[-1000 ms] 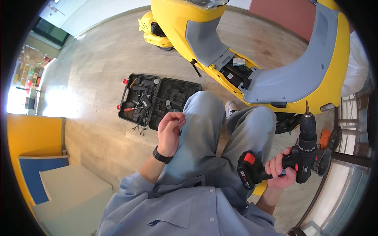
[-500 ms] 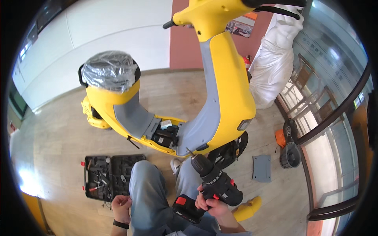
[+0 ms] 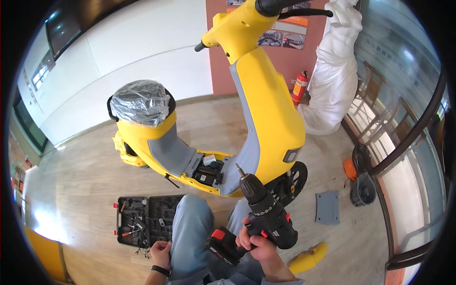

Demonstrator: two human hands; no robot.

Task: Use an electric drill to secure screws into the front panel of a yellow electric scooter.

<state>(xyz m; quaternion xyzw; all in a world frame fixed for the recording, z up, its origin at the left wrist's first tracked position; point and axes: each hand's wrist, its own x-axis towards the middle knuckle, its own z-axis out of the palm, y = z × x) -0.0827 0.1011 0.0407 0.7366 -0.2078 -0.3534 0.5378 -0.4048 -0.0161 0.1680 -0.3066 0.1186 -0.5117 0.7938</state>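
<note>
My right hand [image 3: 260, 246] grips the handle of a black cordless drill [image 3: 266, 209], its bit pointing up and away from me. The battery pack at its base has a red button. Close beside my left leg is my left hand [image 3: 162, 254], fingers pinched together; whatever they hold, if anything, is too small to make out. Before me stands a yellow and grey electric scooter [image 3: 273, 95]. Its floorboard compartment [image 3: 207, 175] is uncovered, showing black parts inside. Clear plastic wraps the seat [image 3: 141, 102].
An open black tool case [image 3: 148, 216] lies left of my legs. To the right are a grey panel [image 3: 327, 208], a yellow curved part [image 3: 308, 258] and a dark bucket-shaped part [image 3: 363, 191]. Beyond the scooter stand a fire extinguisher [image 3: 299, 88] and a white statue [image 3: 332, 80].
The view has shifted, so the scooter and floor items sit lower and mostly further right. The drill remains in my right hand; my left hand stays by my leg, fingers still pinched.
</note>
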